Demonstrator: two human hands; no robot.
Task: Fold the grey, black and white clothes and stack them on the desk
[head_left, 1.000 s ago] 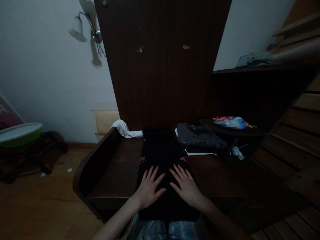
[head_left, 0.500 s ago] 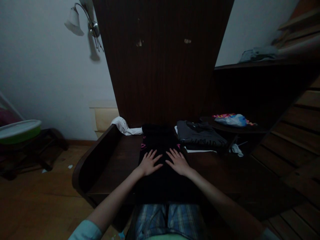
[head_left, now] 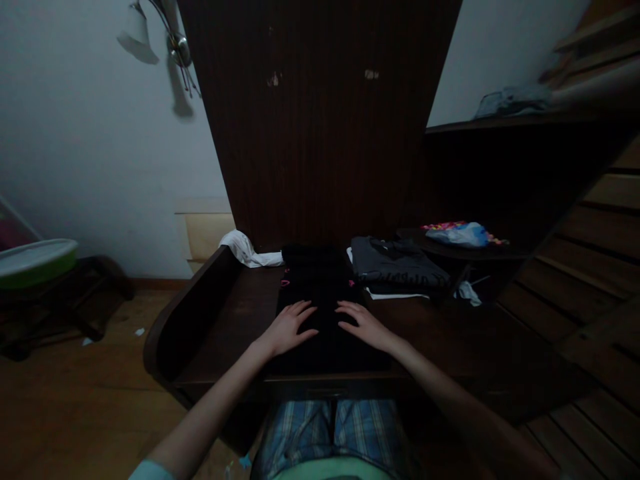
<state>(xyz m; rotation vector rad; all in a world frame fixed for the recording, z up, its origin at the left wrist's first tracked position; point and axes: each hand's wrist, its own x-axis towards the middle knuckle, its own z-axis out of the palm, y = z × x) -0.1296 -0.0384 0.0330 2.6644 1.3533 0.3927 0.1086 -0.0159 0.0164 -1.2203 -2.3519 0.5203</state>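
Observation:
A black garment with small pink marks near both side edges lies in a long strip on the dark wooden desk. On its left half rests my left hand, fingers together and stretched out, thumb apart. My right hand lies across from it on the right half, its fingers reaching inward and the thumb apart. Both hands are open, palms toward the cloth. The garment's near end sits by the desk's front edge; its folds are hard to make out in the dim light.
Folded dark grey clothing lies to the right, with white material under it. A white cloth drapes over the desk's left side panel. A bluish plastic bag sits on a small shelf at right. A green basin stands far left.
The black garment's near end, which hung over the desk's front edge, now lies up on the desktop. My hands have turned slightly inward, with their fingers closer together. The view has shifted a little.

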